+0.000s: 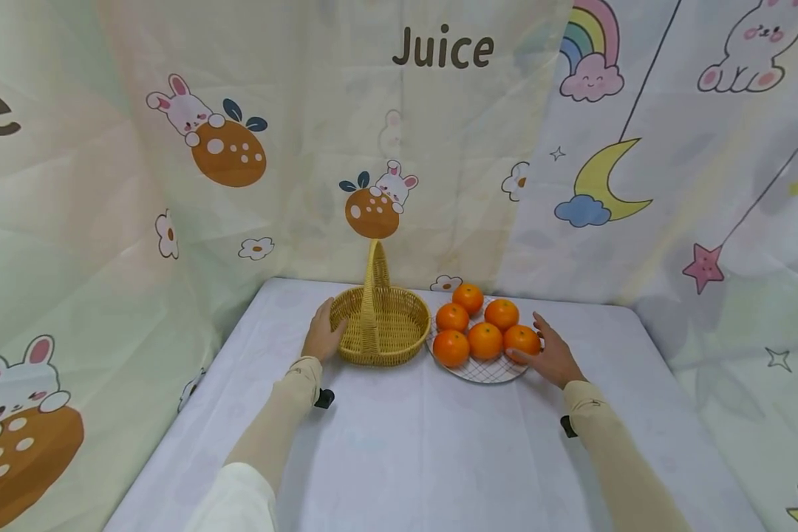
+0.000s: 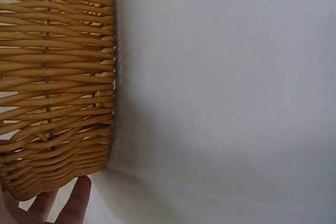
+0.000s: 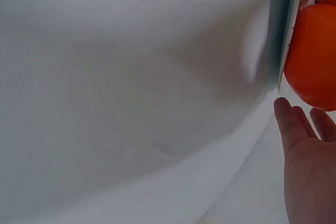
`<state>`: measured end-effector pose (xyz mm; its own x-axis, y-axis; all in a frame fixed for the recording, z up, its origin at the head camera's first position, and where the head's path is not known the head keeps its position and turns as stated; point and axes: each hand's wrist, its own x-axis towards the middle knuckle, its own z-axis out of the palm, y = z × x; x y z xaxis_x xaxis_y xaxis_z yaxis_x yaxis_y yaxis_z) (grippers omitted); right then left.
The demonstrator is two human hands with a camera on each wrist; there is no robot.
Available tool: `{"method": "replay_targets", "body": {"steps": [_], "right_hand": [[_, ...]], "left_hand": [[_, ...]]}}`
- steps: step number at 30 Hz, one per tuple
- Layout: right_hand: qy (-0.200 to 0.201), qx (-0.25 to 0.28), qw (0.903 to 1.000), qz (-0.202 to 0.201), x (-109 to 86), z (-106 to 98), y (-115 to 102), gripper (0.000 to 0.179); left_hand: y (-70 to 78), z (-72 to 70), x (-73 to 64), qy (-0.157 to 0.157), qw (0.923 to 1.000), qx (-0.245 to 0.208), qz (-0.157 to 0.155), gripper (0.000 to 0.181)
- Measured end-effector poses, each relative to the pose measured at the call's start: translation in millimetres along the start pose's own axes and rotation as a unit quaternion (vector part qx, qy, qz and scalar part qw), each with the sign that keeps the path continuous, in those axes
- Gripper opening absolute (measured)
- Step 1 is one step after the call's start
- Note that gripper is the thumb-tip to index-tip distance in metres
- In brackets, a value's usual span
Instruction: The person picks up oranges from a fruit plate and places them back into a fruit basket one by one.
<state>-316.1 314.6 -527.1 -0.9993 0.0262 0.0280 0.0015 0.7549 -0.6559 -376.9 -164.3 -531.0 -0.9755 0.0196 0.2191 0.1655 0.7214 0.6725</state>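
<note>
A yellow wicker basket point(image 1: 399, 347) with a tall arched handle stands near the back of the table. My left hand point(image 1: 322, 332) is at its left end, thumb over the rim and fingers along the outer wall. The fingertips lie against the woven side point(image 2: 58, 98) in the left wrist view. To the right, several oranges sit on a checked plate point(image 1: 488, 373). My right hand point(image 1: 550, 358) is spread around the rightmost orange point(image 1: 522, 338), thumb in front and fingers beyond. In the right wrist view those fingers point(image 3: 289, 121) are extended just short of the orange point(image 3: 315, 59).
A white cloth covers the table point(image 1: 406, 451). Behind it and at both sides hang printed fabric walls point(image 1: 306, 148) with rabbits, oranges, a moon and the word Juice. The plate stands close beside the basket's right end.
</note>
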Motion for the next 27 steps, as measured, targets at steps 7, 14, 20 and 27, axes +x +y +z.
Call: {"method": "replay_targets", "body": {"steps": [7, 14, 20, 27], "right_hand": [[0.004, -0.016, 0.9999, -0.002, 2.2, 7.9, 11.4, 0.101], [0.014, -0.022, 0.9994, -0.023, 4.9, 12.1, 17.4, 0.099], [0.021, -0.013, 0.9993, -0.027, 3.3, 10.9, 10.7, 0.094], [0.035, 0.014, 0.9991, -0.019, 1.0, 1.9, 1.5, 0.087]], "left_hand": [[-0.4, 3.6, -1.0, 0.018, 0.9997, -0.016, 0.009, 0.065], [-1.7, 7.4, 3.4, 0.018, 0.9998, 0.000, -0.006, 0.065], [-3.2, 6.2, 2.5, 0.025, 0.9996, -0.008, -0.010, 0.063], [-7.3, 6.7, 1.3, 0.030, 0.9994, -0.015, -0.011, 0.063]]}}
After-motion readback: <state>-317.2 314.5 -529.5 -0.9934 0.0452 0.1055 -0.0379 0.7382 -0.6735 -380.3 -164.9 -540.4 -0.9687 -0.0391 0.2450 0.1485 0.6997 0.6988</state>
